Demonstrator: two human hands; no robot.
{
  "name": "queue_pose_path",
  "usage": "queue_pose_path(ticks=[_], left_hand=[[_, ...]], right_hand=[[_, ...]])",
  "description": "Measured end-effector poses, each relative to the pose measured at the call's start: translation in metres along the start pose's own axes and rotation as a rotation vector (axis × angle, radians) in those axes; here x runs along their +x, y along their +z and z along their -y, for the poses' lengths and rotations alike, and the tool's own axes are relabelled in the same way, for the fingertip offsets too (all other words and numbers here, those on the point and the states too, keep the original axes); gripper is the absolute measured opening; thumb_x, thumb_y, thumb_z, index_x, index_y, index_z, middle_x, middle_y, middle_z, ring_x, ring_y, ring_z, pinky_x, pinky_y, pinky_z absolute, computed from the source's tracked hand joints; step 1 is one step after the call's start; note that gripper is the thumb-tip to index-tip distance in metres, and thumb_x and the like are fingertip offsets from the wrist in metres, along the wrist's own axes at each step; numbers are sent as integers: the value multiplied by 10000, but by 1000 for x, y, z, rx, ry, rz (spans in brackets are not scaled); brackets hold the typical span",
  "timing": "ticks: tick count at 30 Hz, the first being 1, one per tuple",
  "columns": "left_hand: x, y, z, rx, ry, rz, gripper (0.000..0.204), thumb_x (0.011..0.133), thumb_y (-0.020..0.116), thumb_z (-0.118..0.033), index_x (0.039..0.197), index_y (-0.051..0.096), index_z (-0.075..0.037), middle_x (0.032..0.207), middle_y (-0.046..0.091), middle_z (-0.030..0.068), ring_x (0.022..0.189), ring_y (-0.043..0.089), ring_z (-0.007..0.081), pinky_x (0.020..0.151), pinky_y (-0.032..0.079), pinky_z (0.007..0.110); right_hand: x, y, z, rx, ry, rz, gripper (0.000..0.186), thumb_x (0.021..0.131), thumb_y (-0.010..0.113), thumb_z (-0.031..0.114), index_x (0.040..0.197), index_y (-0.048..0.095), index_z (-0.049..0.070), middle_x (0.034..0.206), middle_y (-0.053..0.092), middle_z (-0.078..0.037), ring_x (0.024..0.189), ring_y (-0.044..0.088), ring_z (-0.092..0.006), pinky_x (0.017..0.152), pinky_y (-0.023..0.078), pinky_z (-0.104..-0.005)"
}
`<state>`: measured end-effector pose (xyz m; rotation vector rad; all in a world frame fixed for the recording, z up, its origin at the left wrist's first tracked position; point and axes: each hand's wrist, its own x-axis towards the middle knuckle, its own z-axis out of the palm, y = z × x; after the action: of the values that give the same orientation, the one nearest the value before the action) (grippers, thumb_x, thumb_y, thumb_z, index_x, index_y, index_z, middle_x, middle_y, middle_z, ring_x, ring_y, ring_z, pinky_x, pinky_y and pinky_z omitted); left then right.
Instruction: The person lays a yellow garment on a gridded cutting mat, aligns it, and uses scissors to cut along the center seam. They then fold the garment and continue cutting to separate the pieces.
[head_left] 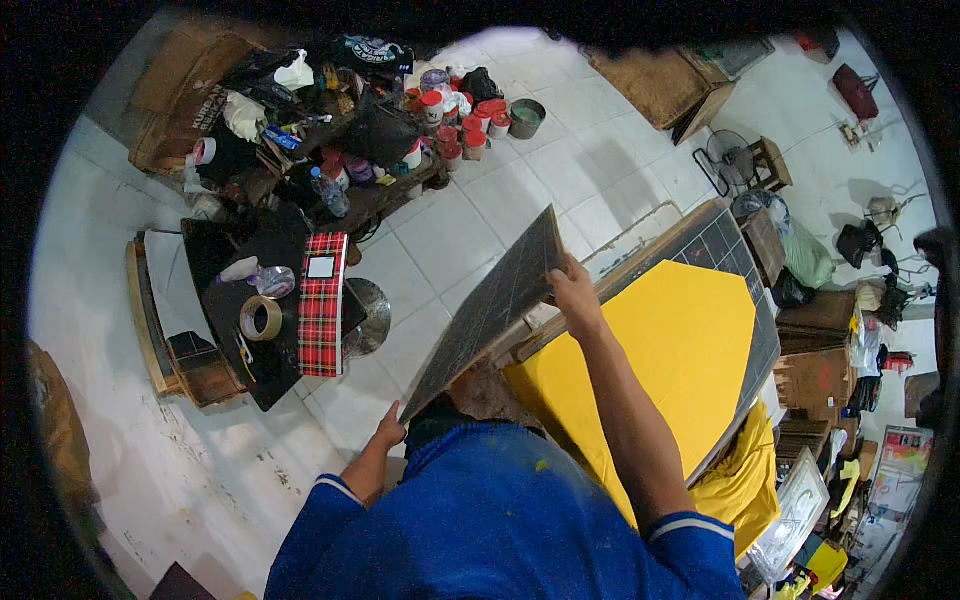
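Yellow sheeting (670,350) lies across the worktop (715,240); left of this worktop, a dark board (498,303) tilts, the fingers of the left hand (390,428) and right hand (574,292) grasping its near and far ends.

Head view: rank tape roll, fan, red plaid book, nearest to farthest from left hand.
Measured from the left hand:
1. Red plaid book: up and to its left.
2. Tape roll: same side, just beyond the book.
3. Fan: far off, toward the upper right.
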<state>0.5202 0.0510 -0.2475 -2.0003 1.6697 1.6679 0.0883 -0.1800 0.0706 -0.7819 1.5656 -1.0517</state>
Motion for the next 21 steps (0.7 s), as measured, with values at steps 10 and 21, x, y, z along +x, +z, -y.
queue_pose_path(ticks=[10,21], left_hand=[[-47,-76,-179,-697,-28,-72,528,1021,578,-502,1099,737,-5,968,734,108,816,687,219,726,528,379],[-89,-18,-361,-295,504,-632,480,999,653,-410,884,699,55,782,702,113,716,614,192,703,495,391]], right_hand=[[-243,-199,20,460,-406,-156,683,952,581,43,1588,348,-42,1534,514,-193,1321,596,-279,1101,488,-385],[-443,-343,-208,145,133,-823,211,1004,704,252,1038,663,47,895,677,21,794,619,-102,727,497,-265]])
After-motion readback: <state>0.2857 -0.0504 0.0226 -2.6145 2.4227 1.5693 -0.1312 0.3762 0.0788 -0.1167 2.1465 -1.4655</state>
